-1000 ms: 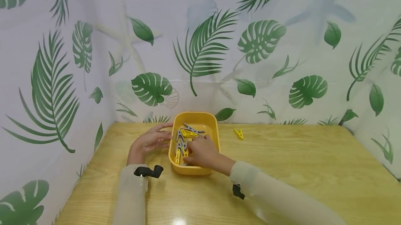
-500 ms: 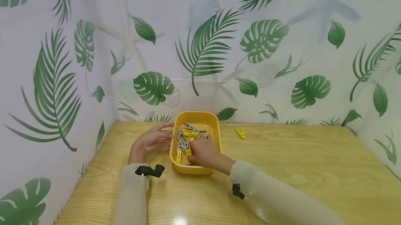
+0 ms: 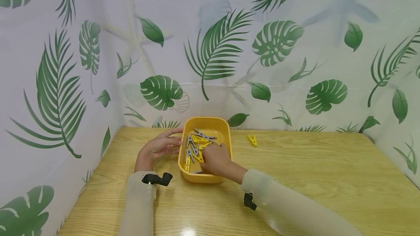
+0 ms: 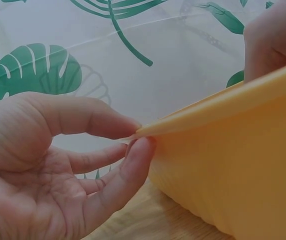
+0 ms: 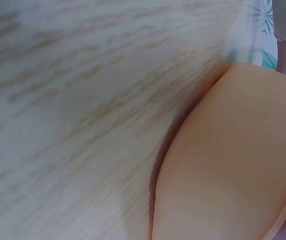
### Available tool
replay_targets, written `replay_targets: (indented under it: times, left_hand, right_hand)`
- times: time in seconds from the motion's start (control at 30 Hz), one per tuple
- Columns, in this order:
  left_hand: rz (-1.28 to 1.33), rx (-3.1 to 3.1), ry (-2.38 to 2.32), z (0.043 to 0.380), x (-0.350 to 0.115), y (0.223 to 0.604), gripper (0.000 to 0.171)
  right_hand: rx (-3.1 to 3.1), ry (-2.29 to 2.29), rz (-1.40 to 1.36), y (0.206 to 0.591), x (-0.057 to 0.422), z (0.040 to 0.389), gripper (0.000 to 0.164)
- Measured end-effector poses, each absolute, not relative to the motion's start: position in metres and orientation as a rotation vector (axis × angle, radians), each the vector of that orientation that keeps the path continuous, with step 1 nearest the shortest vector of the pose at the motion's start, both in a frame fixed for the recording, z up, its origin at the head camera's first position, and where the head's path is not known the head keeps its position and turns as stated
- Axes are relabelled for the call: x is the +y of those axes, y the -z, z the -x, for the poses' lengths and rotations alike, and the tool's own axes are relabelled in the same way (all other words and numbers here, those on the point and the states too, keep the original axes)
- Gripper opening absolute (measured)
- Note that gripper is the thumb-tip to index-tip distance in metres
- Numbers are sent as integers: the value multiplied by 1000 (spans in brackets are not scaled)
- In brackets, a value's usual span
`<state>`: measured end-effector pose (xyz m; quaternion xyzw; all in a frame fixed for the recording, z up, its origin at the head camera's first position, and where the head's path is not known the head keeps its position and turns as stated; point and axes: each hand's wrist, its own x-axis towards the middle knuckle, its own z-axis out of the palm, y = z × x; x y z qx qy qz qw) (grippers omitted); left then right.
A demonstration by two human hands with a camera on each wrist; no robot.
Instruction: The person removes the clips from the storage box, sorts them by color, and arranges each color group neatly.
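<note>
A yellow plastic basket [image 3: 205, 179] stands on the table, with several grey clothespins [image 3: 201, 134] and yellow clothespins [image 3: 187, 163] heaped mostly along its left side. My left hand [image 3: 160, 146] is at the basket's left wall; in the left wrist view its thumb [image 4: 95, 117] and a finger [image 4: 137, 160] pinch the rim. Down inside the basket is my right hand [image 3: 216, 160], back of the hand up, fingers bent among the clothespins. Its fingertips are hidden, and I cannot tell whether it holds a clothespin. The right wrist view shows the basket's outer wall [image 5: 228, 160].
A single yellow clothespin [image 3: 252, 140] lies on the wooden table [image 3: 311, 177], right of the basket near the back edge. A white leaf-patterned sheet [image 3: 282, 6] hangs right behind the table and along its left side.
The right hand's fingers have shifted slightly within the basket, drawing a little to the right, and the clothespins near them have moved a little. The left hand stays at the rim.
</note>
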<state>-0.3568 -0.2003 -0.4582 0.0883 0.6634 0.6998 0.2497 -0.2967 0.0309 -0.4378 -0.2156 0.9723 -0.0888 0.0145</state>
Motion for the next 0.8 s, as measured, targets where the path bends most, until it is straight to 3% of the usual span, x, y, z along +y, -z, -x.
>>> replay_targets:
  times: [0.8]
  left_hand:
    - [-277, 1761, -1912, 361, -202, 465, 67]
  right_hand:
    - [3022, 424, 729, 406, 67, 289, 21]
